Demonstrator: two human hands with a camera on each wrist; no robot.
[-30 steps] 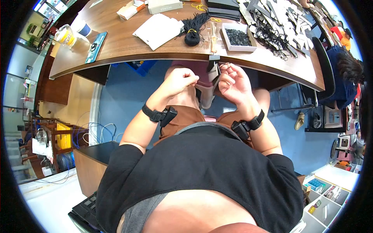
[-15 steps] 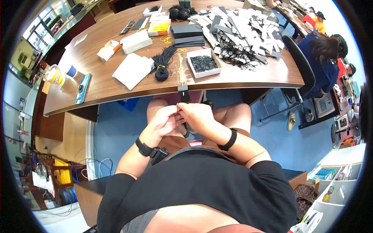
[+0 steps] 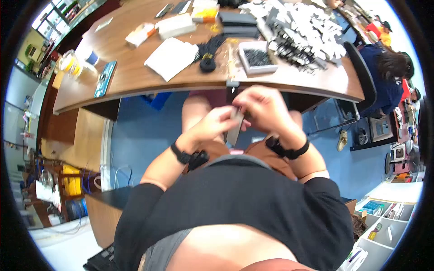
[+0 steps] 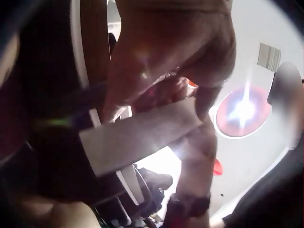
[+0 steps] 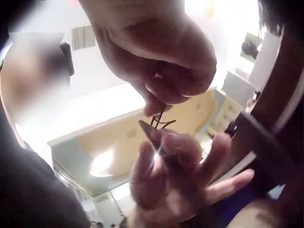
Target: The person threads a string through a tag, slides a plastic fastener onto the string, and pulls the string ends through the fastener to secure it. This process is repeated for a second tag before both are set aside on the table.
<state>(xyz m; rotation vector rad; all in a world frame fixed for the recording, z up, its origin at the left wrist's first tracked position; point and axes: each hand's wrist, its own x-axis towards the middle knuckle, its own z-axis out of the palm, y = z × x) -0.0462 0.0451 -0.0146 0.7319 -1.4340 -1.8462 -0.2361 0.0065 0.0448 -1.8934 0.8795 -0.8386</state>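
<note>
My left hand point(image 3: 214, 124) holds a flat, pale grey strip of card point(image 4: 142, 135), which slants down below the fingers in the head view. Close beside it on the right is my right hand point(image 3: 266, 106), blurred in the head view. Its fingertips pinch a thin dark cord point(image 5: 159, 118) just above the card's upper edge in the right wrist view. The other fingers of the right hand are curled in. Just beyond the hands, a small grey block point(image 3: 232, 84) sits at the table edge with a dark strip hanging beneath it.
On the wooden table point(image 3: 126, 77) are a white box of small black pieces point(image 3: 257, 61), a black cord bundle point(image 3: 208, 61), white sheets point(image 3: 169, 58) and a heap of strips with cords point(image 3: 307, 36). A phone box point(image 3: 105, 79) lies left. Another person point(image 3: 384, 67) sits at right.
My hands were apart at first, then came together over the lap. Now the right hand is higher and further right, and the card shows between them. The head view has shifted.
</note>
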